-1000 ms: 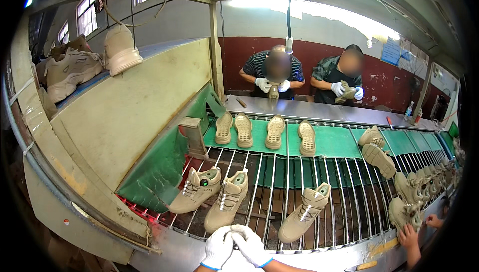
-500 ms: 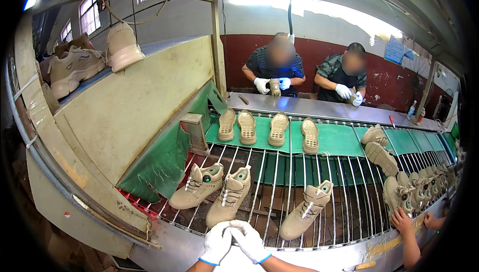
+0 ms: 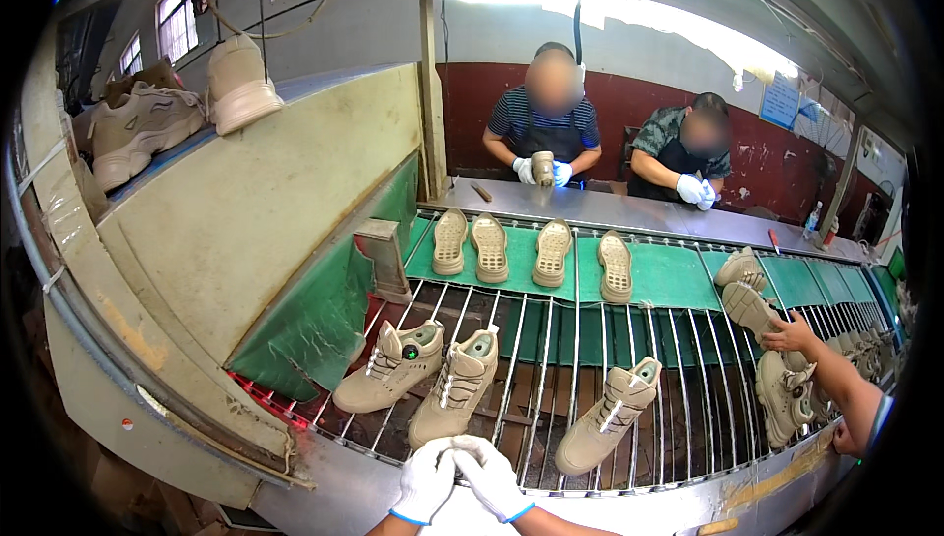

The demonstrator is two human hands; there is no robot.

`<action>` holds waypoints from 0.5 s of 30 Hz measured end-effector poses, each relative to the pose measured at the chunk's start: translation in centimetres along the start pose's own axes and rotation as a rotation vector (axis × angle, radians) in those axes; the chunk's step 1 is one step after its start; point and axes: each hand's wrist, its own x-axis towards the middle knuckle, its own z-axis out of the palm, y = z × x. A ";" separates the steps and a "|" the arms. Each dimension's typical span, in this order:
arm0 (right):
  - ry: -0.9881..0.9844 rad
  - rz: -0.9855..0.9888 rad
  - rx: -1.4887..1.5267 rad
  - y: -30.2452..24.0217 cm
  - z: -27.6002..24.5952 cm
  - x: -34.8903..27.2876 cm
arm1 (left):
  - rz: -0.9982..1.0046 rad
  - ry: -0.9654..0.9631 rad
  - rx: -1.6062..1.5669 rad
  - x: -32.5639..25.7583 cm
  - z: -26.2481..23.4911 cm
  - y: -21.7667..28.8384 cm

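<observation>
I'm watching the white-gloved left hand and right hand meeting at the fingertips; I can't tell whether either grip is clenching anything. From them, a beige laced shoe is resting at twelve o'clock on the metal rack, another shoe at eleven, a third shoe at two. Farther off, around one, four soles are lying on a green strip.
</observation>
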 end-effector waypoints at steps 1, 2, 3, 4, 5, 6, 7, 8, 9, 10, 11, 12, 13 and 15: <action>0.005 -0.004 0.002 0.4 0.0 0.1 | -0.003 0.000 0.006 0.0 0.0 0.0; 0.011 -0.008 0.003 0.6 -0.1 0.2 | -0.007 -0.001 0.011 0.0 0.0 0.1; 0.002 -0.004 0.015 0.4 0.1 0.2 | -0.013 0.000 0.020 0.0 -0.1 0.1; -0.007 0.000 0.027 -0.1 0.2 0.1 | -0.007 0.023 -0.039 0.0 -0.2 0.0; -0.015 0.005 0.039 -0.4 0.3 0.2 | -0.001 0.046 -0.100 0.1 -0.1 -0.3; -0.001 0.006 -0.005 -0.4 0.4 0.2 | 0.008 0.073 -0.155 0.2 -0.2 -0.3; 0.012 0.007 -0.049 -0.3 0.4 0.2 | -0.057 0.174 -0.477 0.0 0.0 0.1; 0.025 0.007 -0.093 -0.3 0.4 0.3 | -0.003 0.205 -0.427 0.1 -0.6 0.3; 0.022 -0.011 -0.096 -0.3 0.4 0.7 | 0.052 0.240 -0.366 1.0 -2.2 1.6; 0.027 -0.015 -0.093 0.1 0.5 0.8 | 0.166 0.238 -0.270 3.1 -3.4 2.7; 0.033 -0.005 -0.095 0.5 0.6 0.6 | 0.265 0.230 -0.179 5.7 -4.3 4.0; 0.044 -0.026 -0.162 -0.3 0.6 0.4 | 0.376 0.232 -0.092 8.9 -4.2 5.8; 0.055 -0.003 -0.167 -0.7 0.4 0.5 | 0.498 0.228 -0.010 12.5 -3.7 7.7; 0.071 0.036 -0.170 -1.0 0.1 0.3 | 0.575 0.054 0.125 20.2 -0.6 7.8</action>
